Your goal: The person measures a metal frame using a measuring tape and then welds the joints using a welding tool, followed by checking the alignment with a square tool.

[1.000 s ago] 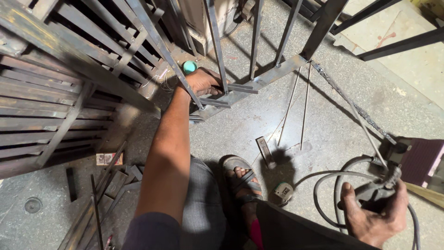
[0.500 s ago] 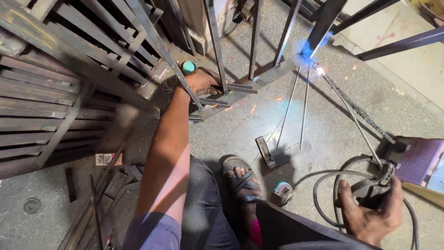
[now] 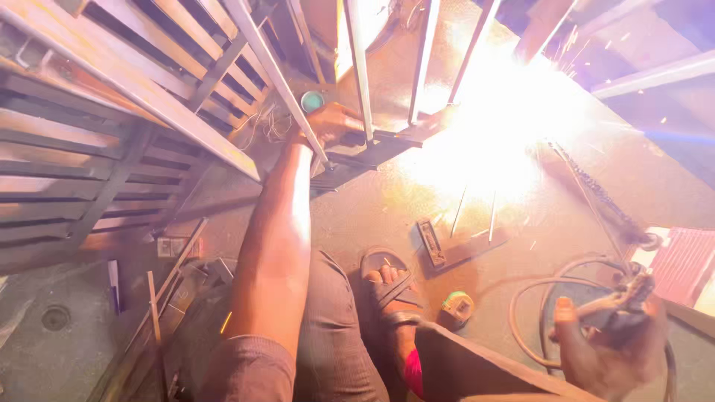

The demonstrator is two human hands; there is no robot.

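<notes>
A: Where's the electrode holder [image 3: 622, 298] you're working with?

B: It's in your right hand [image 3: 607, 350], low at the right edge of the view. Your fingers [image 3: 564, 316] are clenched around its grip, and the rod [image 3: 588, 195] runs up from it to the white glare of the arc [image 3: 495, 112] at the metal frame [image 3: 417, 126].

A: And your left hand [image 3: 331, 123]?

B: Your arm is stretched out and the hand is closed on a bar of that same frame, just left of the arc. A teal round thing [image 3: 312, 100] sits right beside your knuckles.

A: What lies around you?

B: A cable [image 3: 532, 309] loops on the concrete floor [image 3: 372, 216] near your right hand. Your sandalled foot [image 3: 391, 286] is planted between your arms, with a tape measure [image 3: 456, 307] just beside it. A flat metal piece [image 3: 447, 249] lies below the arc, and slatted steel grilles [image 3: 112, 134] are stacked on your left.
</notes>
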